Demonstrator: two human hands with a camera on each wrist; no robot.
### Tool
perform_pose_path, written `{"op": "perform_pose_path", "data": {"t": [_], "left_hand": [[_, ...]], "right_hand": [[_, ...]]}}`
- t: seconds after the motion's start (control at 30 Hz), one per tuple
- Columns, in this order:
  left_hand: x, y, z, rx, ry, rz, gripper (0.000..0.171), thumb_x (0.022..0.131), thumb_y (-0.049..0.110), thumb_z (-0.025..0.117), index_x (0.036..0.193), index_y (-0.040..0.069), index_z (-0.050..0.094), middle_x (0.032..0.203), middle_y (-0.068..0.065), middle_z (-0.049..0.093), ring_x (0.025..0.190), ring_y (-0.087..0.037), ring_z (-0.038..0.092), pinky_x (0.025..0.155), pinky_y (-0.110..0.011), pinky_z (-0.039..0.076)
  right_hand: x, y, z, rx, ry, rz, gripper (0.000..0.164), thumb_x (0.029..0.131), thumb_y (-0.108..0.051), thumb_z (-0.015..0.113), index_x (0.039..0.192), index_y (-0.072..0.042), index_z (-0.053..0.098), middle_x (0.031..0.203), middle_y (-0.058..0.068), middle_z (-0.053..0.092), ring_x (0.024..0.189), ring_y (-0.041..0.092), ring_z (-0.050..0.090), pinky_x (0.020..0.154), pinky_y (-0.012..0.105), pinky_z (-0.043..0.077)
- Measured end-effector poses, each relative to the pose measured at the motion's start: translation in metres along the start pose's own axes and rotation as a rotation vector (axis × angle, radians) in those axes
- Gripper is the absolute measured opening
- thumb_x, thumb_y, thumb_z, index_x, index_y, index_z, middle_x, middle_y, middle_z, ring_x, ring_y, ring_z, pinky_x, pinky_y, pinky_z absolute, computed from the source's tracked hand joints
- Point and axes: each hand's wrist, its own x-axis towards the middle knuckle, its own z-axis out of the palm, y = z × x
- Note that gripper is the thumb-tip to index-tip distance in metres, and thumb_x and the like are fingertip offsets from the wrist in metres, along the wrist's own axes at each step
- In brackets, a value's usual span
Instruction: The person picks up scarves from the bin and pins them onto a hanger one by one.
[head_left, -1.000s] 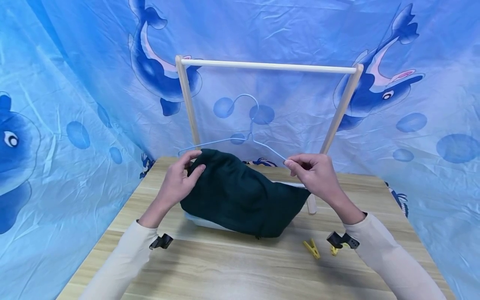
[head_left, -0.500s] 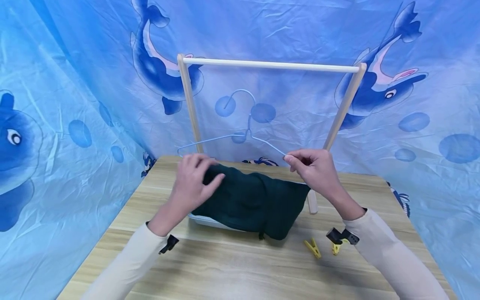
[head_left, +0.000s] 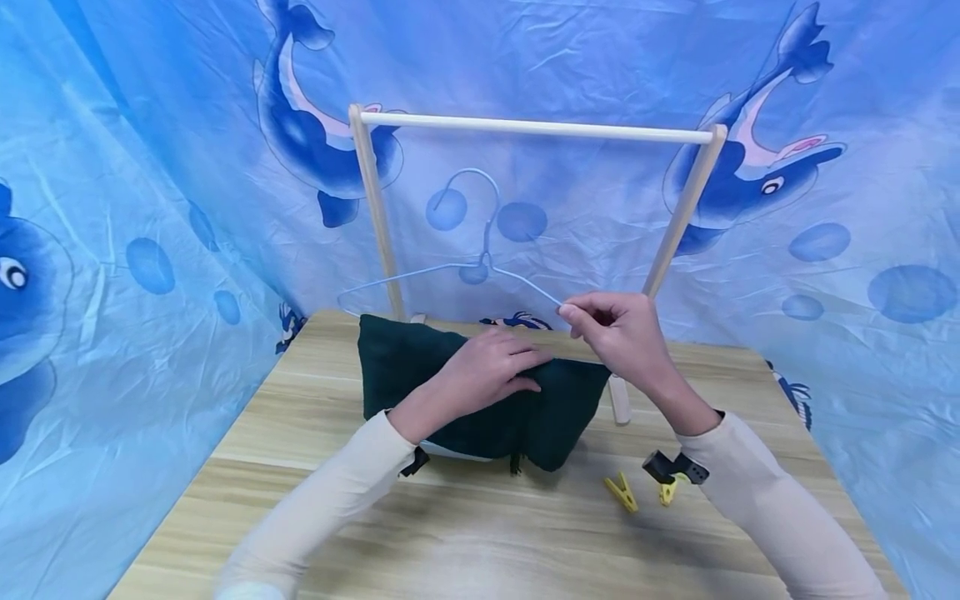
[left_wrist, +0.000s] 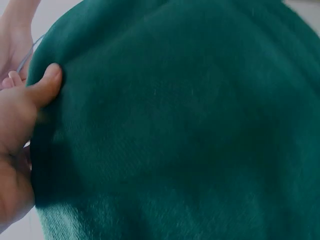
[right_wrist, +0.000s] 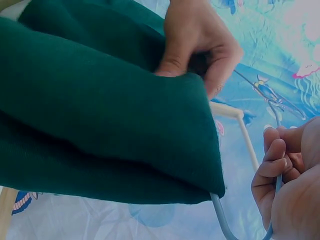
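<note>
A dark green cloth (head_left: 442, 417) hangs folded over the bottom bar of a light-blue wire hanger (head_left: 525, 280). My right hand (head_left: 618, 333) pinches the hanger near its right shoulder corner. In the right wrist view the hanger's wire comes out of the cloth's end and runs up to those fingers. My left hand (head_left: 480, 375) lies across the middle of the cloth. Its thumb (left_wrist: 47, 85) presses the cloth's front along the top edge, with other fingers behind the fold. The hanger's lower bar is mostly hidden by the cloth.
A wooden rack with a white top rail (head_left: 536, 127) stands behind the hanger. Two yellow clothespins (head_left: 621, 492) lie on the wood-grain table (head_left: 465, 542), at right. Beneath the cloth shows a pale container edge (head_left: 457, 453). A blue dolphin-print curtain closes off the back.
My left hand has gone from the cloth's left end rightward to its middle. The cloth's left end now lies flatter and squarer. The right hand keeps its hold; the hanger has shifted slightly left.
</note>
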Motion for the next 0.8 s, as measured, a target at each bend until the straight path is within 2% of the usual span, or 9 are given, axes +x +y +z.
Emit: {"op": "perform_pose_path", "data": {"t": [0.1,0.2,0.3,0.37,0.43,0.5,0.6,0.67,0.8], "left_hand": [[0.002,-0.001,0.004,-0.041,0.058,-0.036,0.027,0.089,0.023,0.082,0.113,0.013,0.079,0.106,0.000,0.078,0.098,-0.014,0.073,0.088,-0.030,0.057],[0.004,0.000,0.004,-0.128,0.111,-0.120,0.011,0.091,0.021,0.079,0.098,0.012,0.081,0.088,0.001,0.077,0.079,-0.012,0.071,0.072,-0.025,0.055],[0.008,0.002,0.002,-0.243,0.165,-0.236,0.013,0.093,0.022,0.077,0.086,0.011,0.079,0.071,0.001,0.069,0.064,-0.010,0.060,0.060,-0.024,0.046],[0.011,0.003,-0.002,-0.296,0.186,-0.298,0.016,0.093,0.025,0.077,0.085,0.010,0.078,0.069,0.001,0.066,0.061,-0.011,0.055,0.059,-0.025,0.043],[0.014,0.004,-0.004,-0.308,0.164,-0.326,0.017,0.093,0.027,0.076,0.093,0.010,0.080,0.074,0.001,0.068,0.064,-0.011,0.058,0.061,-0.026,0.046],[0.017,0.006,-0.005,-0.279,0.099,-0.332,0.023,0.095,0.032,0.074,0.101,0.010,0.080,0.085,0.001,0.073,0.072,-0.011,0.063,0.068,-0.027,0.051],[0.020,0.009,-0.006,-0.215,-0.026,-0.308,0.034,0.096,0.042,0.070,0.113,0.013,0.076,0.099,0.001,0.075,0.088,-0.012,0.068,0.078,-0.030,0.055],[0.023,0.012,-0.005,-0.193,-0.076,-0.287,0.040,0.095,0.046,0.070,0.118,0.014,0.074,0.109,0.002,0.075,0.097,-0.012,0.069,0.084,-0.031,0.055],[0.029,0.015,-0.002,-0.157,-0.074,-0.207,0.036,0.093,0.044,0.074,0.114,0.014,0.075,0.107,0.003,0.075,0.095,-0.010,0.068,0.079,-0.027,0.055]], "right_hand": [[0.000,0.000,0.001,0.005,0.001,0.001,0.009,0.094,-0.002,0.072,0.093,-0.005,0.080,0.067,0.000,0.067,0.048,0.011,0.049,0.045,0.024,0.037],[-0.001,0.000,0.002,0.008,0.000,0.000,0.009,0.094,-0.002,0.072,0.093,-0.005,0.080,0.067,-0.001,0.067,0.050,0.011,0.051,0.045,0.024,0.038],[-0.001,0.000,0.003,0.004,-0.003,-0.001,0.009,0.094,-0.002,0.072,0.095,-0.005,0.080,0.068,0.000,0.067,0.053,0.011,0.055,0.047,0.023,0.040],[0.000,-0.001,0.004,-0.001,-0.008,-0.004,0.010,0.094,-0.002,0.072,0.095,-0.005,0.081,0.068,0.001,0.068,0.055,0.010,0.057,0.049,0.023,0.041],[0.001,-0.003,0.004,-0.005,-0.003,-0.011,0.010,0.094,-0.001,0.072,0.096,-0.005,0.081,0.068,0.001,0.068,0.056,0.010,0.058,0.049,0.022,0.041],[0.001,-0.004,0.003,-0.005,0.003,-0.021,0.010,0.093,0.001,0.072,0.095,-0.004,0.081,0.067,0.002,0.068,0.055,0.010,0.057,0.049,0.022,0.041],[0.003,-0.006,0.002,-0.011,0.005,-0.035,0.011,0.093,0.002,0.071,0.095,-0.003,0.081,0.066,0.002,0.067,0.055,0.009,0.057,0.049,0.022,0.042],[0.004,-0.007,0.002,-0.017,0.000,-0.038,0.011,0.093,0.002,0.071,0.095,-0.003,0.081,0.066,0.001,0.067,0.056,0.010,0.057,0.049,0.022,0.042],[0.007,-0.009,0.002,-0.026,-0.003,-0.037,0.011,0.094,0.001,0.071,0.097,-0.004,0.081,0.067,0.001,0.068,0.056,0.011,0.058,0.049,0.022,0.042]]}}
